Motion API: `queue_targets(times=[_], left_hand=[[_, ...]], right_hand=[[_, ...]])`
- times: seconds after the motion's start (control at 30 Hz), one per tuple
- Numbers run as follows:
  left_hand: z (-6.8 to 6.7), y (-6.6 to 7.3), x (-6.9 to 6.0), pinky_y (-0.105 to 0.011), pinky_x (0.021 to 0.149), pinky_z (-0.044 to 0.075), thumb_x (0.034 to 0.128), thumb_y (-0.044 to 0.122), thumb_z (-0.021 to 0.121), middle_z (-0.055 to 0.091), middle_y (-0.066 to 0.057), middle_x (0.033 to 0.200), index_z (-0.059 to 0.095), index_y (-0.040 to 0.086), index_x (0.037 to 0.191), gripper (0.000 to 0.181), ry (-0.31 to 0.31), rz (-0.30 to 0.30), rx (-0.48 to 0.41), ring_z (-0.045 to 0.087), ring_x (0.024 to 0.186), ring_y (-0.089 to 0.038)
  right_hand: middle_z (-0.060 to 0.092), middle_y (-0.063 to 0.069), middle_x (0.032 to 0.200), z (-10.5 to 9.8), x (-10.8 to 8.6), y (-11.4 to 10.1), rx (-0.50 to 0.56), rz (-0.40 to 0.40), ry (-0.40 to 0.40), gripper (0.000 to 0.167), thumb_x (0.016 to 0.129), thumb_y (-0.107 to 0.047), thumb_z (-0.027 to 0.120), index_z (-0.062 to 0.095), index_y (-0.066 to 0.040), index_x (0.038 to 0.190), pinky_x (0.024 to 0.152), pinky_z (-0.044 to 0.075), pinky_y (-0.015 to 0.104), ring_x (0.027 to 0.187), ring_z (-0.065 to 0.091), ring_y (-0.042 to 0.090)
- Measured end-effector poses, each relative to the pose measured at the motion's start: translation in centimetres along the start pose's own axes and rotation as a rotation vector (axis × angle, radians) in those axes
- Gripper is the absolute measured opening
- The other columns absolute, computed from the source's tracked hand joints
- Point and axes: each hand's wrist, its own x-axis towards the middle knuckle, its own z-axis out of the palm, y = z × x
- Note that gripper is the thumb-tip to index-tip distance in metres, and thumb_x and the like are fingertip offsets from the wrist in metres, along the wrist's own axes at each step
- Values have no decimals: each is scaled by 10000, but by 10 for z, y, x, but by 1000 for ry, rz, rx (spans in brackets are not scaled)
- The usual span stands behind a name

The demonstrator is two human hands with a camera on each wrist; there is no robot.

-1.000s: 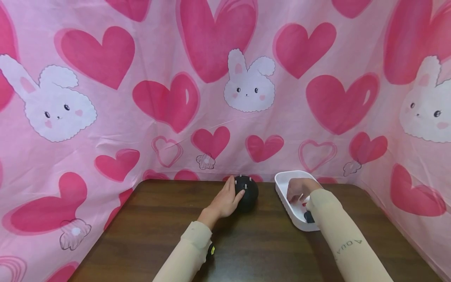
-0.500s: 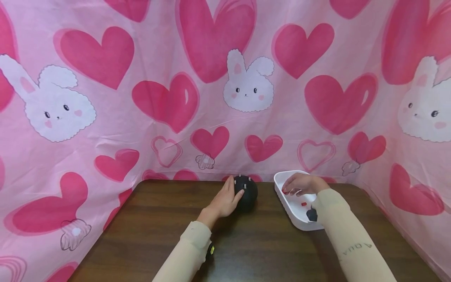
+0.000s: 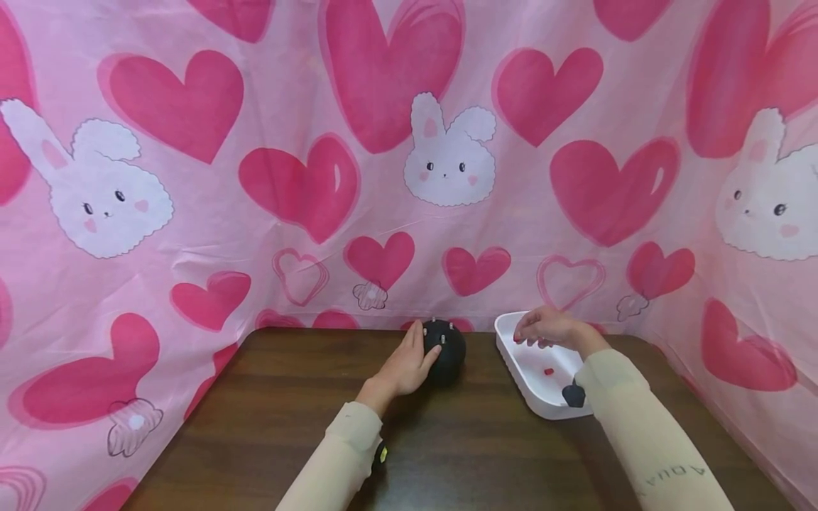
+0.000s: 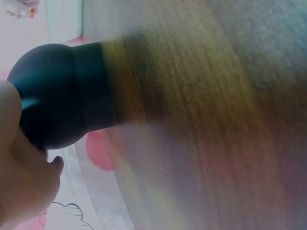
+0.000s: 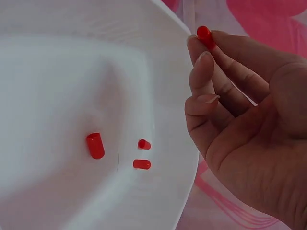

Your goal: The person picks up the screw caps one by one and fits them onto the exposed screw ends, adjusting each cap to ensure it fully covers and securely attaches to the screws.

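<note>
My left hand (image 3: 402,369) rests against the left side of a black ball-shaped stand (image 3: 450,363), fingers straight along it and thumb across its front. Several short metal pegs rise from the top of the stand; in the left wrist view its base (image 4: 93,86) is cylindrical. Over the far end of a white tray (image 3: 535,406), my right hand (image 3: 551,328) pinches a small red cap (image 5: 205,36) between thumb and fingertips. Inside the tray, the right wrist view shows a larger-looking red cap (image 5: 96,146) and two more, one upper (image 5: 144,144) and one lower (image 5: 142,164).
The brown wooden table (image 3: 447,454) carries the stand at its far edge and the tray to the right. A pink cloth (image 3: 307,99) with hearts and rabbits hangs behind and at both sides. A dark device (image 3: 573,395) sits at my right cuff.
My right hand has come up from inside the tray, now with a red cap in its fingertips, and has uncovered a red cap lying in the tray. My left hand stays on the stand.
</note>
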Motion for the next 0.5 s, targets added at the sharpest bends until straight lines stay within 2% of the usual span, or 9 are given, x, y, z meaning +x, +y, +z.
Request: queue_targets(times=[0.13,0.3,0.43,0.5], left_hand=[[0,0,0,-448,1247,216,1075,506,382,130,-220,1691,114,-56,1610,821,1,11,-13,161,1564,-343],[0,-1,0,-443,1248,213,1075,507,384,123,-211,1695,106,-51,1612,824,-6,6,-11,158,1567,-335],[0,-1,0,-455,1247,211,1075,493,395,117,-218,1694,99,-51,1613,820,-8,5,-15,150,1567,-343],[0,-1,0,-456,1247,207,1076,495,392,111,-217,1695,92,-48,1614,822,-11,6,-12,145,1568,-342]], right_hand=[[721,190,1099,0,-6,-6,-35,-75,23,235,1016,-163,604,713,19,1117,815,556,431,1050,618,423],[703,215,1133,5,-10,-14,12,-83,66,254,1023,-155,605,693,44,1154,885,539,478,1064,610,420],[710,201,1110,9,-10,-19,12,-100,119,273,1017,-148,622,680,63,1180,815,558,407,973,635,326],[713,205,1109,12,-10,-21,9,-116,149,278,1011,-147,633,678,62,1190,782,567,378,955,644,322]])
